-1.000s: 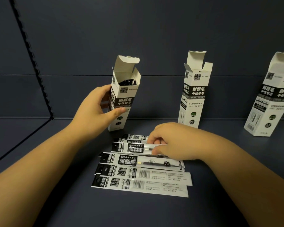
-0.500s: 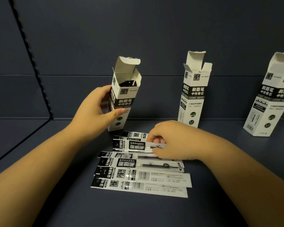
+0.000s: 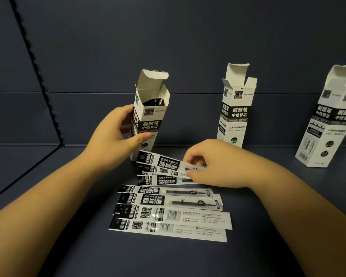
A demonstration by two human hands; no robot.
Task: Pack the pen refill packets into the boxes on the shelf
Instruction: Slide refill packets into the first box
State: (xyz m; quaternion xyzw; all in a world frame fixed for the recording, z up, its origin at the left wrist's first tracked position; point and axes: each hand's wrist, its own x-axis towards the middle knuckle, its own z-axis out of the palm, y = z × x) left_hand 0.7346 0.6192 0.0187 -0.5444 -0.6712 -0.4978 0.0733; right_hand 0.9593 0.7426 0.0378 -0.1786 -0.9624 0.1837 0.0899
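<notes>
Pinching the top packet (image 3: 168, 163) off the shelf (image 3: 68, 246) pile, the right hand (image 3: 214, 162) may drag neighbours along. The left hand (image 3: 116, 134) grips the open box (image 3: 150, 116); a flap could snag the floppy packet, tipping it.

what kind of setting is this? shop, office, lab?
Probably a stockroom or shop shelving bay. A dark shelf has a slotted upright at its left; three identical open refill boxes stand on it, with loose refill packets lying in front.
</notes>
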